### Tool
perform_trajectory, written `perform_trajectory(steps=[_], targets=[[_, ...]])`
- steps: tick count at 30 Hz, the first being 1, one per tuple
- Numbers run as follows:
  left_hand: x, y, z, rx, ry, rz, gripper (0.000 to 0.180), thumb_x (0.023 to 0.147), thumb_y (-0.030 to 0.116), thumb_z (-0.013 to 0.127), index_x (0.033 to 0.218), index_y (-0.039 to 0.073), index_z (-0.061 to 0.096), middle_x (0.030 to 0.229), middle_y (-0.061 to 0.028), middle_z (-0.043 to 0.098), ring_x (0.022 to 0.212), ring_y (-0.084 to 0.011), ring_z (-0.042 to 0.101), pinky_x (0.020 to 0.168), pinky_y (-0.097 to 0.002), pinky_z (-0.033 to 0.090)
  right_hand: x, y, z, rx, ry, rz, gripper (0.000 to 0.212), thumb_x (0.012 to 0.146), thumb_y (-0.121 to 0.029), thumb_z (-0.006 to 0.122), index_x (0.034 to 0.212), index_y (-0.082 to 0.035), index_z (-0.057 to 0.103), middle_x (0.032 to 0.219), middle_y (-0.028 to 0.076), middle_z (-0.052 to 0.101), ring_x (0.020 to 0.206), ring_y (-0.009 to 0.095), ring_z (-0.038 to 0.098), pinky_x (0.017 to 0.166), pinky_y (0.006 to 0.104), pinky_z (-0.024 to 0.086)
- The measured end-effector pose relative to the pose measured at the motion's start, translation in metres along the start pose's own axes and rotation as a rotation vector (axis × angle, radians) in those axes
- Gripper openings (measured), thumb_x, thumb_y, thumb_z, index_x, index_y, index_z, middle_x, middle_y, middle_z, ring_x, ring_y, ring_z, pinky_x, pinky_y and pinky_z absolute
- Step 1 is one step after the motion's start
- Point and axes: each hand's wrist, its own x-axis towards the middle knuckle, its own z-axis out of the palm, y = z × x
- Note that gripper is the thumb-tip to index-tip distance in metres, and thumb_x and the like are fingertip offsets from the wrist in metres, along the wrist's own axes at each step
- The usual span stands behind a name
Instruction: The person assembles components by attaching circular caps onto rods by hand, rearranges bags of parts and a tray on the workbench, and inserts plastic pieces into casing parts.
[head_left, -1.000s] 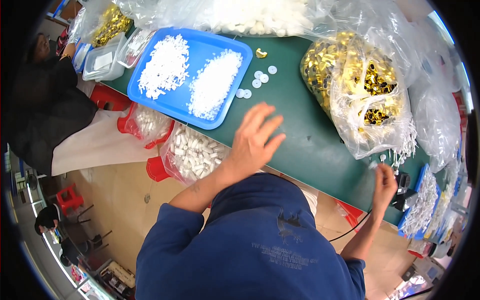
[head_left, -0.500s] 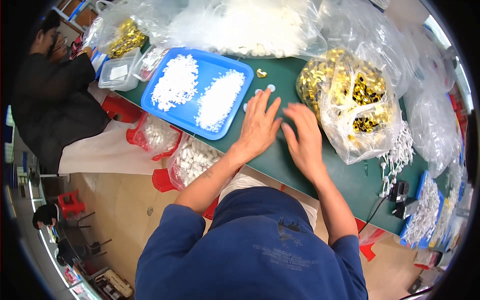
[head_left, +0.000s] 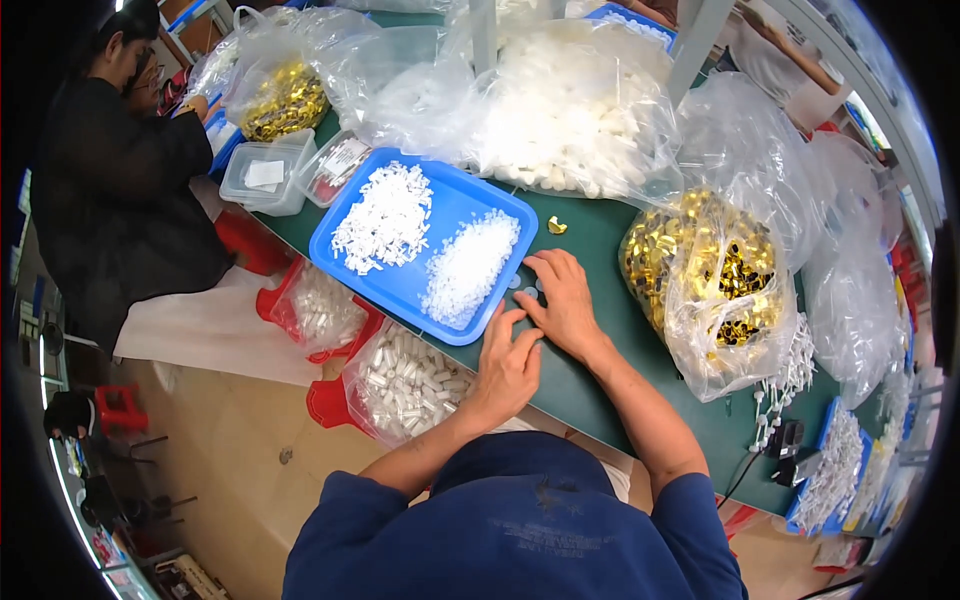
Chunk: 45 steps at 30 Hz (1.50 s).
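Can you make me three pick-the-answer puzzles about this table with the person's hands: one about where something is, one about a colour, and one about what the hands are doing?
1. Where does the blue tray lie?
A. on the floor
B. on the green table, left of both hands
C. inside a bag

2. What colour are the shiny parts in the clear bag to the right of the hands?
A. gold
B. red
C. black

3. How are the left hand and right hand placed?
A. raised in the air
B. holding the tray
C. flat on the table, side by side

Answers: 1 B, the tray rests on the green top beside the hands. 2 A, the parts gleam gold. 3 C, both palms face down on the table.
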Motion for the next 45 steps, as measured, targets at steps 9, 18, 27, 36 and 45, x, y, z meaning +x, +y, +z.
perform_trajectory(steps=[9,18,27,36,45], targets=[[0.045,-0.011,0.027,-0.225,0.050,0.009,0.008,0.078,-0.003,0.058,0.085,0.000,0.055,0.105,-0.0188,0.050,0.100,-0.0383,0.052,0.099,-0.0450,0.040,0.008,0.014,-0.006,0.312,0.073,0.221,0.018,0.087,-0.003,0.055,0.103,0.000,0.063,0.100,0.015,0.063,0.101,0.033,0.057,0.086,0.0383,0.046],[0.024,0.000,0.041,-0.540,0.228,-0.258,0.038,0.095,0.013,0.050,0.131,0.002,0.043,0.142,-0.0243,0.031,0.133,-0.0347,0.032,0.106,-0.0412,0.029,0.002,0.008,0.004,-0.072,-0.043,-0.003,0.040,0.079,-0.016,0.063,0.117,-0.005,0.059,0.122,0.014,0.056,0.116,0.035,0.047,0.097,0.0438,0.039],[-0.011,0.037,0.014,-1.461,0.043,-0.763,0.053,0.102,0.021,0.040,0.145,-0.002,0.019,0.148,-0.0177,0.027,0.137,-0.0276,0.028,0.113,-0.0430,0.025,-0.013,-0.001,-0.007,-0.351,-0.048,-0.020,0.015,0.077,-0.018,0.068,0.081,-0.011,0.055,0.085,0.005,0.054,0.083,0.023,0.055,0.064,0.0380,0.048],[0.005,0.028,0.011,-1.673,0.044,-0.968,0.056,0.101,0.026,0.043,0.145,-0.001,0.021,0.145,-0.0205,0.029,0.135,-0.0313,0.030,0.113,-0.0435,0.027,-0.016,0.006,-0.015,-0.441,0.045,-0.066,0.022,0.078,-0.022,0.070,0.069,-0.011,0.053,0.068,0.003,0.051,0.065,0.020,0.055,0.045,0.0352,0.044],[0.013,0.034,0.023,-1.739,0.000,-1.139,0.063,0.099,0.042,0.043,0.143,0.001,0.025,0.144,-0.0204,0.033,0.133,-0.0304,0.035,0.111,-0.0435,0.029,-0.016,0.009,-0.031,0.295,0.172,0.419,0.031,0.093,-0.014,0.051,0.066,0.002,0.051,0.057,0.014,0.055,0.043,0.028,0.043,0.046,0.0335,0.036]])
